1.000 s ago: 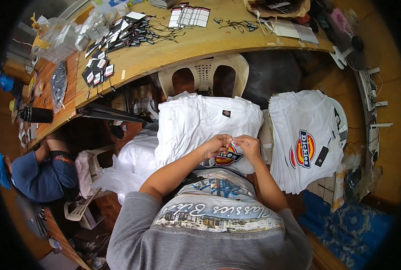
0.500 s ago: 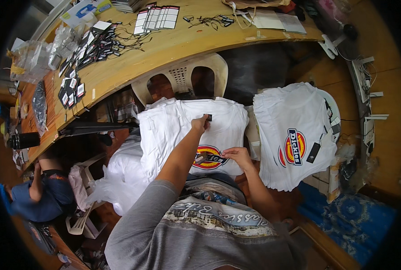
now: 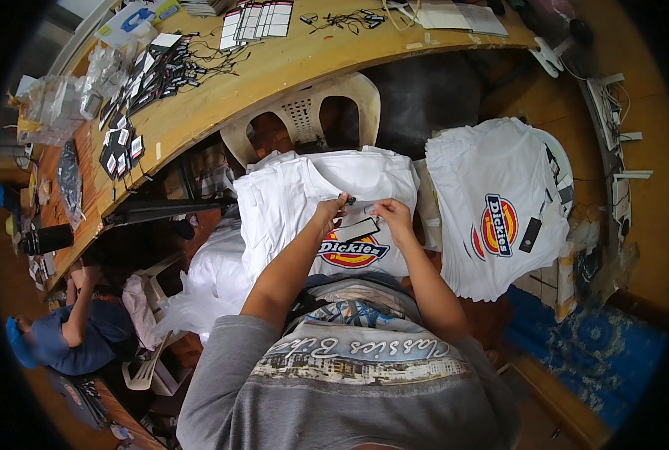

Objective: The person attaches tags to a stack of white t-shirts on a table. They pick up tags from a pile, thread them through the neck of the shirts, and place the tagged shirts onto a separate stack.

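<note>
White T-shirts (image 3: pixel 282 217) with a red, yellow and blue chest print lie stacked in front of me. Close to the top shirt's collar, my left hand (image 3: pixel 332 211) pinches the small black neck label (image 3: pixel 349 200). My right hand (image 3: pixel 394 216) is just to the right, thumb and fingertips pressed together on the thin cord of a hang tag. That hang tag (image 3: pixel 358 229), pale-faced with a dark edge, dangles between both hands over the print. The cord itself is barely visible.
Another pile of white shirts (image 3: pixel 466 180) stands at right, a black hang tag (image 3: pixel 530 235) on top. Many corded tags (image 3: pixel 143 90) lie on the wooden table (image 3: pixel 199 124) beyond a plastic chair (image 3: pixel 297 112). A person in blue (image 3: pixel 87 337) sits at lower left.
My right hand has moved up from the print to beside the left hand, carrying the hang tag. The shirt's collar has opened wider, and my left hand stays at the neck label.
</note>
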